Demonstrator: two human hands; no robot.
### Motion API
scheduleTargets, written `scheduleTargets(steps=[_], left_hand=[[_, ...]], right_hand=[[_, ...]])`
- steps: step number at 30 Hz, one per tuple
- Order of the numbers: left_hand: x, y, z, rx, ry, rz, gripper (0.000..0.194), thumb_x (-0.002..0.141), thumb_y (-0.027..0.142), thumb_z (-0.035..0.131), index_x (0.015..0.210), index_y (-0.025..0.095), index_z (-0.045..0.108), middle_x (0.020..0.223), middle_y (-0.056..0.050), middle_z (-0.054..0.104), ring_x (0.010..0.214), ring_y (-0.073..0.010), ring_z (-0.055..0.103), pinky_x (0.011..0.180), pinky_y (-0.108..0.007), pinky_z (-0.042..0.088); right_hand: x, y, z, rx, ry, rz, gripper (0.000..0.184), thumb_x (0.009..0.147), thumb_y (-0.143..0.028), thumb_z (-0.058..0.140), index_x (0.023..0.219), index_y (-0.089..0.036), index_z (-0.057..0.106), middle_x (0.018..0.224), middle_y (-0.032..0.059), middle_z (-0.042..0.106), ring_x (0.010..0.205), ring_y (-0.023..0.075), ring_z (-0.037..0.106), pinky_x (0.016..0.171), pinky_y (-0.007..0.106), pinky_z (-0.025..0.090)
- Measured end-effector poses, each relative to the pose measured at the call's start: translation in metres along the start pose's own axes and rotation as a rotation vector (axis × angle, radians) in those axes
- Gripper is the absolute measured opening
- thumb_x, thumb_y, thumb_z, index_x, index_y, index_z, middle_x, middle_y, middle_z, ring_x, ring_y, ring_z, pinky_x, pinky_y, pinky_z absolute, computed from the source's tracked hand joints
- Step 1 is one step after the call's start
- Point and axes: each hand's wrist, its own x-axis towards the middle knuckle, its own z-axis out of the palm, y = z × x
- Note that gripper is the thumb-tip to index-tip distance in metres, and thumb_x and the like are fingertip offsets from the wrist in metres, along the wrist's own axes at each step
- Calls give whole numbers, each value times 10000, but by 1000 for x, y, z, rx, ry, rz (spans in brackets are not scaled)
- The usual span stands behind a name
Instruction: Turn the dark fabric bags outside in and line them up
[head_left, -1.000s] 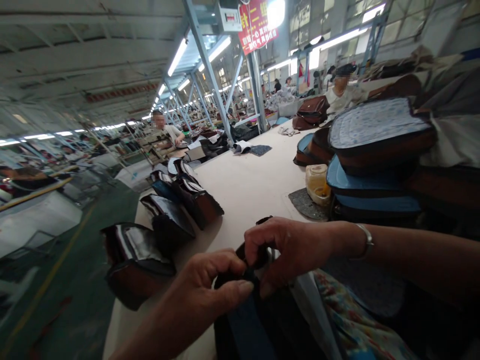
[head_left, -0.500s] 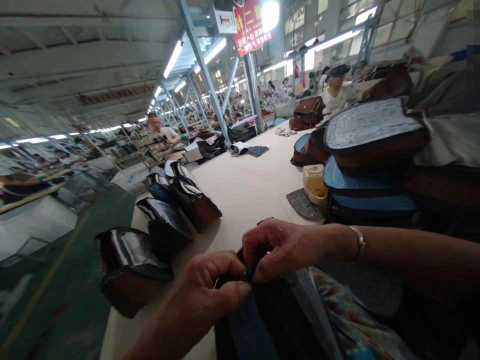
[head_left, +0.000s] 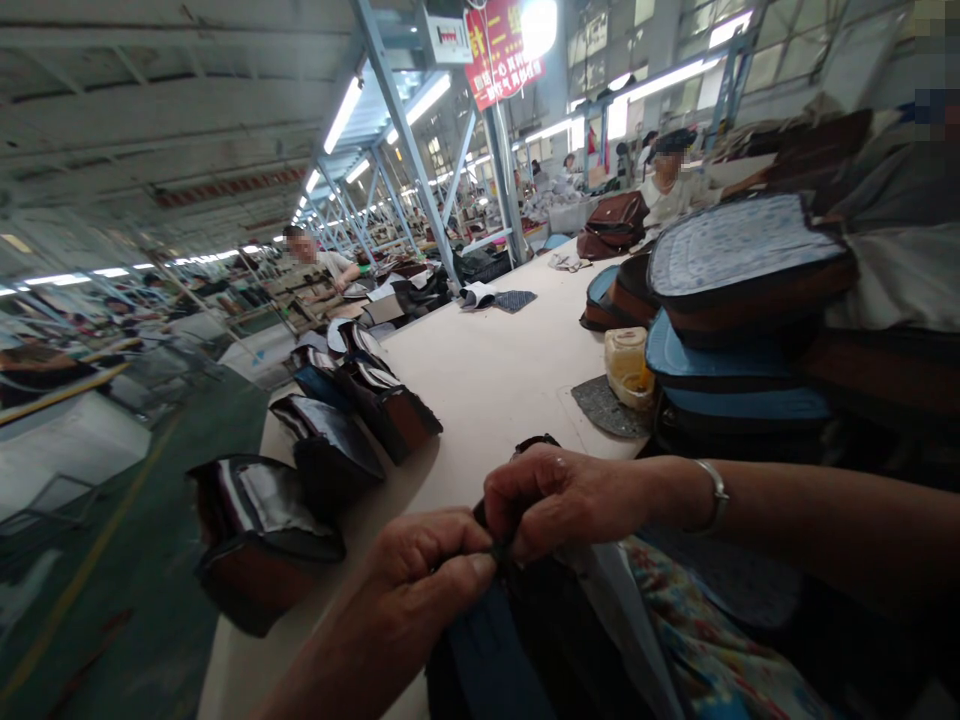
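An unfinished black and blue bag point(head_left: 491, 655) is at the front of the view, close to my body and partly hidden by my hands. My left hand point(head_left: 424, 560) pinches its dark upper edge between thumb and forefinger. Right beside it, my right hand point(head_left: 574, 500), with a silver bracelet on the wrist, grips the same edge with fingers curled. Their fingertips nearly meet, and the small dark part between them is too hidden to make out. A pale lining or sheet point(head_left: 619, 590) shows along the bag's right side.
The pale table point(head_left: 480, 375) stretches ahead. Several brown and black bag pieces point(head_left: 259, 570) stand along its left edge. To the right are stacked blue, brown and patterned bags point(head_left: 742, 350) and a yellowish plastic container point(head_left: 628, 365) on a grey pad. Other people point(head_left: 667, 195) work farther back.
Both hands keep their pinch on the bag's edge. The fingertips have shifted slightly, and the dark part between them is less visible. My view has moved very little.
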Motion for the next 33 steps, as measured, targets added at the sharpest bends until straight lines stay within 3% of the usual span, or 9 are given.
scheduleTargets(steps=[3,7,11,18,20,25,29,33], left_hand=[[-3,3,1,59,24,3,256,916,330,493,713,177,527,689,37,396,660,-136,347,601,-268,298],[-1,9,8,157,93,23,271,919,333,472,697,182,506,713,21,421,698,-151,398,623,-267,329],[0,9,15,249,190,44,260,894,310,462,672,183,511,697,13,458,680,-156,451,621,-270,347],[2,2,19,372,254,78,231,861,234,463,670,178,581,685,-3,522,660,-165,516,587,-266,352],[3,-1,19,413,291,109,233,844,213,474,632,179,563,651,1,505,620,-155,513,568,-262,349],[3,-7,18,447,276,163,260,868,241,515,645,169,630,638,-10,529,585,-149,524,539,-258,348],[-1,-4,17,417,230,209,268,870,205,497,648,170,643,634,-8,545,581,-136,534,539,-243,358],[-7,0,11,382,190,222,264,881,205,515,670,187,672,666,-4,588,627,-140,567,590,-238,389]], right_hand=[[-2,-3,2,-30,31,-10,198,735,-260,713,847,-120,628,682,-39,556,598,70,460,503,164,354],[-4,-10,7,-273,126,-16,300,702,-314,772,877,-127,617,721,-32,567,627,83,466,513,174,350],[-3,-13,11,-389,141,30,192,691,-210,679,857,-121,645,664,-42,574,568,77,458,480,170,347],[-1,-6,16,-650,259,-98,113,676,-217,638,754,-139,659,589,-43,544,520,75,433,475,180,313],[1,1,17,-693,306,-202,87,675,-192,604,735,-142,641,605,-30,554,534,84,453,503,196,329],[-2,18,19,-779,357,-642,102,686,-118,528,767,-163,571,717,9,579,587,106,477,526,218,343],[-12,18,20,-1008,270,-760,106,820,-120,467,847,-165,559,822,67,610,668,145,521,580,255,402],[-21,10,19,-1260,154,-798,153,899,-140,430,801,-171,544,827,76,588,667,171,487,606,307,417]])
